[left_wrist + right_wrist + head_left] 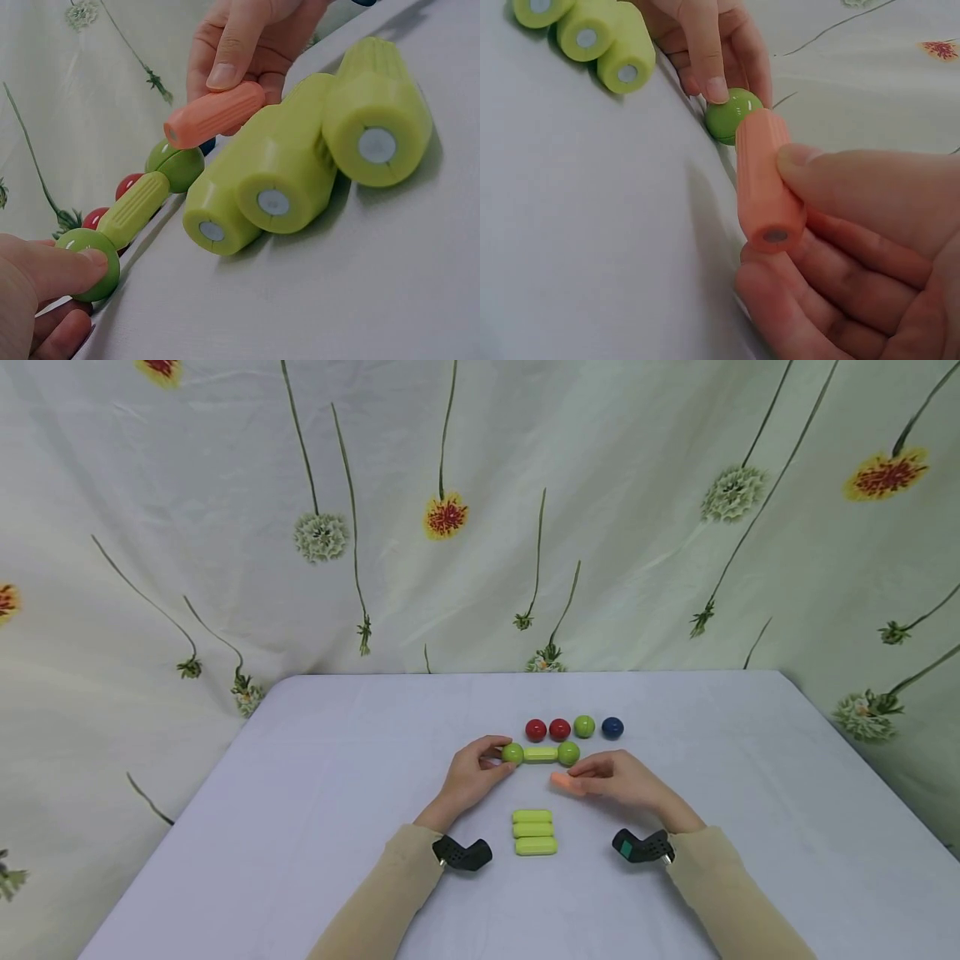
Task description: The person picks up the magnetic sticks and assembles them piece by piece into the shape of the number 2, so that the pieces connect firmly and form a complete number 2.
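Observation:
My left hand point(471, 774) pinches a green ball point(88, 264) at the left end of a joined piece. That piece is a yellow-green ribbed rod point(541, 754) with another green ball point(568, 753) at its right end. Between thumb and fingers, my right hand point(621, 779) holds an orange ribbed rod point(765, 180) with a metal disc in its end. In the head view the orange rod is just in front of the right-hand green ball; whether they touch cannot be told. Several yellow-green rods point(535, 830) lie side by side nearer to me, metal discs in their ends.
Behind the joined piece stands a row of balls: two red balls point(547, 730), a green ball point(584, 726) and a dark blue ball point(612, 727). They lie on a white-covered table point(337, 793). A flowered cloth point(465, 585) hangs behind its far edge.

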`<state>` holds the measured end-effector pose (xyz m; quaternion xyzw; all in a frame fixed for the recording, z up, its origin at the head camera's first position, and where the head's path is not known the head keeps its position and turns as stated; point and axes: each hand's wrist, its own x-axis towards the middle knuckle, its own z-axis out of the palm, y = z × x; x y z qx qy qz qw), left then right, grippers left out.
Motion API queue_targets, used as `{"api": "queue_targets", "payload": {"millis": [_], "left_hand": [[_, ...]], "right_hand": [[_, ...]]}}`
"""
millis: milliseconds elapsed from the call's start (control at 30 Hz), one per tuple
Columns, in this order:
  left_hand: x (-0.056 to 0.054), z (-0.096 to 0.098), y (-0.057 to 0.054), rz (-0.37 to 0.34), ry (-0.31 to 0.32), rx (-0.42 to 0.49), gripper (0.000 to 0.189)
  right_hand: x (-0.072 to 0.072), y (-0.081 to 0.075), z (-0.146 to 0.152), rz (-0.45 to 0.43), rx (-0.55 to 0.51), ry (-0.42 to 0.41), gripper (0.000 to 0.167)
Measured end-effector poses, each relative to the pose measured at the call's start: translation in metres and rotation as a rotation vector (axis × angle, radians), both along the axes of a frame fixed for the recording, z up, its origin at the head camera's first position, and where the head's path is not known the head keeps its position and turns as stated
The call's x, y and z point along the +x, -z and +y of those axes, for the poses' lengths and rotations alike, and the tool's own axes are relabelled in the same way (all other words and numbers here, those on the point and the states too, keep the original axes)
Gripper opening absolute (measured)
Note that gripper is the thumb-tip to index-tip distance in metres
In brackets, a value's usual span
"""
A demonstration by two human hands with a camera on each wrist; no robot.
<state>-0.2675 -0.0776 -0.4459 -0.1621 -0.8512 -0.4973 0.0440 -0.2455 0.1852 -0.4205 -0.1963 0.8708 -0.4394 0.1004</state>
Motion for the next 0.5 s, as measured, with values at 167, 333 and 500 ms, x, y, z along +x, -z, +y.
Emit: {"api": "queue_targets", "payload": {"millis": [167, 333, 500], "left_hand": [[0.0001, 0.0002, 0.0001, 0.003, 0.0, 0.001, 0.035], [0.0007, 0.0005, -0.0003, -0.003, -0.001, -0.002, 0.036], [0.0008, 0.0004, -0.0005, -0.004, -0.001, 0.003, 0.035]], "right_hand": [[-0.0014, -0.0016, 0.0043, -0.033, -0.002, 0.024, 0.03], [-0.0006, -0.0049, 0.0076, -0.046, -0.013, 0.038, 0.03], [-0.0003, -0.0074, 0.0108, -0.063, -0.015, 0.054, 0.031]]}}
